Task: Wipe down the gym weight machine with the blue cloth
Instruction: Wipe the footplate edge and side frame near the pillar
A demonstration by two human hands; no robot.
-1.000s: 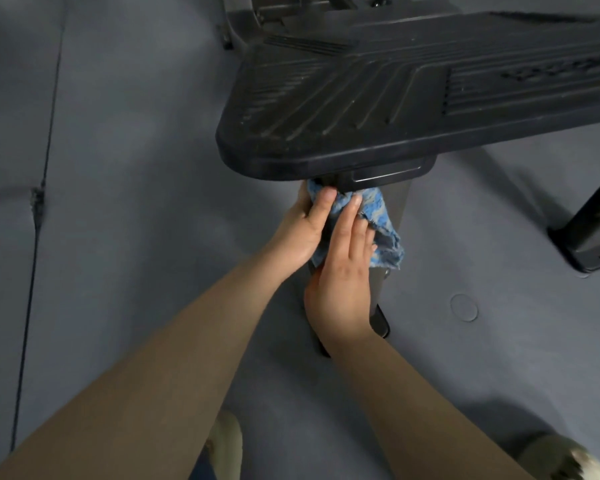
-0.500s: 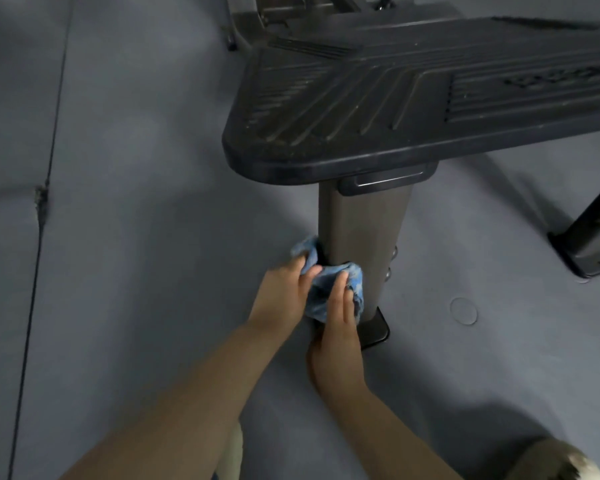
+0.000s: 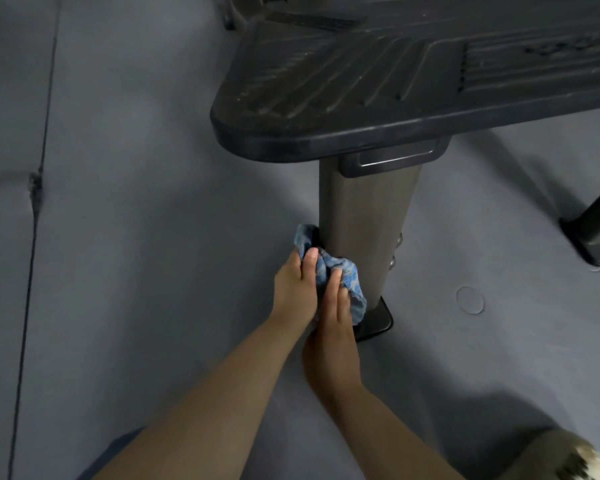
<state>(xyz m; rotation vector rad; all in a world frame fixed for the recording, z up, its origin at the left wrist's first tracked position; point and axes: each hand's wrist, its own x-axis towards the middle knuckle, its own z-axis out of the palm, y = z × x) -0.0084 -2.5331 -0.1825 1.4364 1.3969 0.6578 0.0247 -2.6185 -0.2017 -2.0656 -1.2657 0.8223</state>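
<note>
A: Fingers first. Left hand (image 3: 296,289)?

B: Fingers (image 3: 310,259) curled over the top of the blue cloth (image 3: 340,275), pinching a bunched fold against the post (image 3: 364,230). Grasping the cloth.

A: Right hand (image 3: 333,327)?

B: Fingers nearly straight, lying flat on the cloth and pressing it to the post's near face. Pressing, no curl that shows. The two hands touch side by side.

A: Cloth itself?

B: Soft, crumpled, mottled light and darker blue, ragged lower edge. One tuft sticks out left of the post above the left hand; the rest hangs low on the post, just above the foot plate (image 3: 378,320).

A: The post?

B: Smooth, matte, grey-brown, rectangular with rounded corners, upright. Small bolt heads on its right side. Black flat foot plate on the floor (image 3: 136,237).

A: Above?

B: Black footboard (image 3: 326,98), hard molded plastic, rounded corner, raised diagonal ribs, dusty. Black bracket just under its edge.

A: Surroundings?

B: Grey floor, slightly mottled, a dark seam running down the left. Another black leg (image 3: 596,226) far right. A shoe (image 3: 565,459) bottom right.
</note>
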